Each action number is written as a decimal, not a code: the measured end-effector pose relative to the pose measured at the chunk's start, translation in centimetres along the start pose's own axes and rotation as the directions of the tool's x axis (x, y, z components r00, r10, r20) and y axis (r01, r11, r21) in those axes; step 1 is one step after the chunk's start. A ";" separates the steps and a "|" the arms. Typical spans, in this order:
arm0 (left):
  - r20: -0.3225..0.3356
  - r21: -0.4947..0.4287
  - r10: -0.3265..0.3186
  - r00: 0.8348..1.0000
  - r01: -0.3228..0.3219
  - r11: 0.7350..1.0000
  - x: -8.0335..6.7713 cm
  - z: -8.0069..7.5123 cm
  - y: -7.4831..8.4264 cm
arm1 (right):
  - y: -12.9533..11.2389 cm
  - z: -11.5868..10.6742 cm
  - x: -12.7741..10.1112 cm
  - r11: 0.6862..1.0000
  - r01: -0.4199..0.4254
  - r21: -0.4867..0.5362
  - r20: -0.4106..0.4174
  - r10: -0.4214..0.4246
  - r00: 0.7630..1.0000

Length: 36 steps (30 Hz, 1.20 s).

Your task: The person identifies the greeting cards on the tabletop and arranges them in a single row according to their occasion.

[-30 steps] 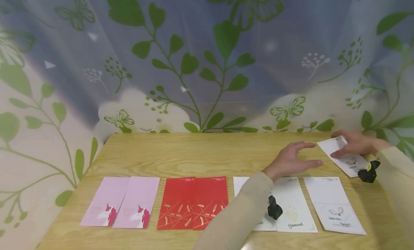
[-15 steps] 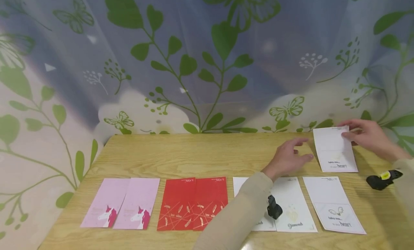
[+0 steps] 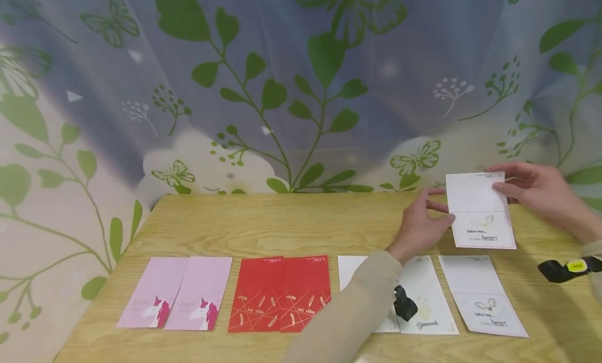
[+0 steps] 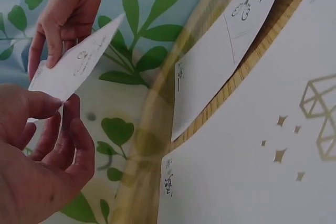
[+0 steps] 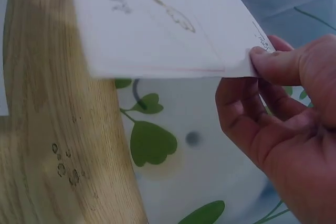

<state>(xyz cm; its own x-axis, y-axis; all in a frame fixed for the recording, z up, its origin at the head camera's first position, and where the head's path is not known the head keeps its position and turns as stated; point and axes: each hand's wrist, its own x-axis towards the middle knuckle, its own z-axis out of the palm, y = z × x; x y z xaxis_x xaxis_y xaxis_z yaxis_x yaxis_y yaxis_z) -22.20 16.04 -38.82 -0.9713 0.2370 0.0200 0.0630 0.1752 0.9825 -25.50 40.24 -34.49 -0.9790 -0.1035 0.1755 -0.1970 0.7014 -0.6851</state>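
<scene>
A white greeting card [image 3: 479,201] with gold wings and the word "heart" is held up above the back right of the table. My right hand [image 3: 541,190] pinches its upper right corner, thumb on the printed face; the right wrist view shows this grip on the card [image 5: 157,30]. At the card's left edge is my left hand [image 3: 420,224]. In the left wrist view, the thumb and a finger of the left hand [image 4: 44,145] meet on that edge. A matching wings card [image 3: 482,295] lies on the table just below, toward me.
Along the wooden table [image 3: 282,224] lie two pink unicorn cards [image 3: 197,295], two overlapping red cards [image 3: 284,295] and two white "Diamonds" cards [image 3: 425,295]. My left forearm partly covers the white pair. A leaf-patterned curtain [image 3: 291,91] hangs behind the table's back edge.
My right hand has turned the wings card from slanted to nearly upright, lifted it and brought it left. The left hand now meets its left edge. The cards on the table have not moved.
</scene>
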 end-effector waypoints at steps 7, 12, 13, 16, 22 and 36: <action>-0.021 -0.207 -0.003 1.000 -0.002 0.978 -0.4 0.6 0.6 | -0.3 -0.1 -1.6 1.000 -0.019 0.015 -0.066 0.020 0.998; -0.014 -0.297 0.015 1.000 -0.019 0.955 -0.8 1.0 1.0 | 0.5 -0.1 -3.9 0.994 0.038 0.102 -0.091 -0.029 0.995; -0.010 -0.304 0.016 1.000 -0.018 0.953 -1.0 1.1 1.1 | 0.8 -0.1 -4.4 0.993 0.044 0.110 -0.099 -0.033 0.995; 0.024 -0.288 0.014 1.000 -0.006 0.958 -1.7 1.3 1.3 | 1.3 0.2 -5.8 0.990 0.054 0.128 -0.124 -0.038 0.992; 0.138 -0.134 -0.006 0.990 0.024 0.991 -3.0 1.9 1.4 | 3.1 0.1 -8.3 0.974 0.118 0.193 -0.176 -0.084 0.981; 0.454 0.829 -0.043 0.890 -0.404 0.388 -4.8 2.2 1.2 | 10.4 0.5 -12.4 0.998 -0.029 0.050 -0.062 0.032 0.998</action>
<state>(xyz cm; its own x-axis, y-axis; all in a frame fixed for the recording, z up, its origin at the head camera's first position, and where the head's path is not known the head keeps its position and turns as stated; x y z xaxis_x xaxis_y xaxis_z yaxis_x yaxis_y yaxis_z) -17.01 17.17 -38.17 -0.7631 0.6371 -0.1086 0.6066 0.7641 0.2197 -15.48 48.49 -44.12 -0.9797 -0.0371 0.1969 -0.1708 0.6681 -0.7242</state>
